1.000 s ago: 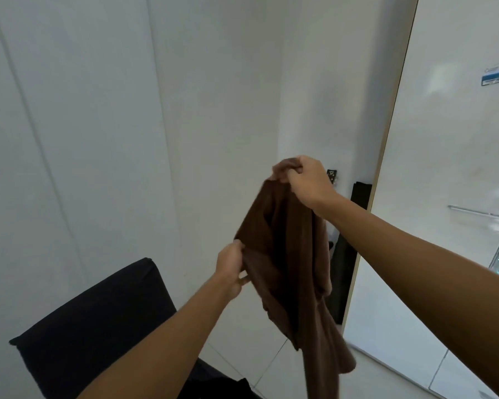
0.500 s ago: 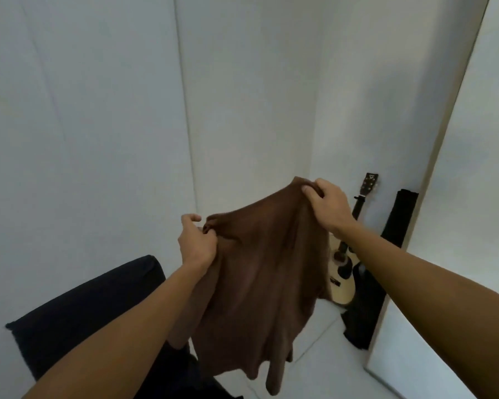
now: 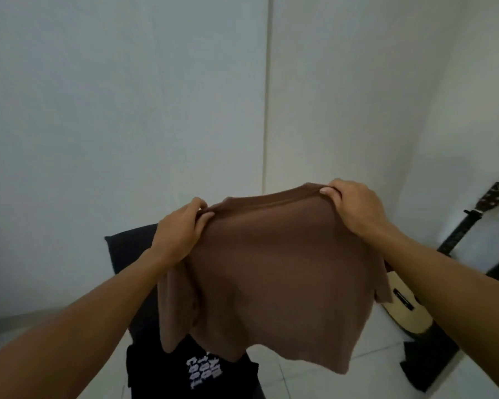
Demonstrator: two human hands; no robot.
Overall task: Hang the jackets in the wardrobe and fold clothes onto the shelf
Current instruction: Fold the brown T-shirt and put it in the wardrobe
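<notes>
Holding a brown shirt (image 3: pixel 274 272) up in the air, the person had both arms stretched out in front. The left hand (image 3: pixel 179 234) was closed tight on the top edge of the shirt at its left corner, with the thumb over the cloth and the fingers curled under it. The right hand (image 3: pixel 355 208) was closed on the top edge at the right corner, and its fingertips (image 3: pixel 327 192) pressed down on the fold. The top edge was pulled straight between the two hands. The rest of the shirt hung down loose, with one sleeve dangling on the left side and another flap on the right.

Behind and below the shirt stood a black chair (image 3: pixel 127 254). A black top with white letters (image 3: pixel 205 370) lay on it, partly hidden by the brown cloth.

A guitar (image 3: pixel 409 306) leaned against the white wall (image 3: pixel 127 110) on the right, and its dark neck pointed up. A black bag (image 3: pixel 427 361) stood just beside it on the pale floor (image 3: pixel 297 378).
</notes>
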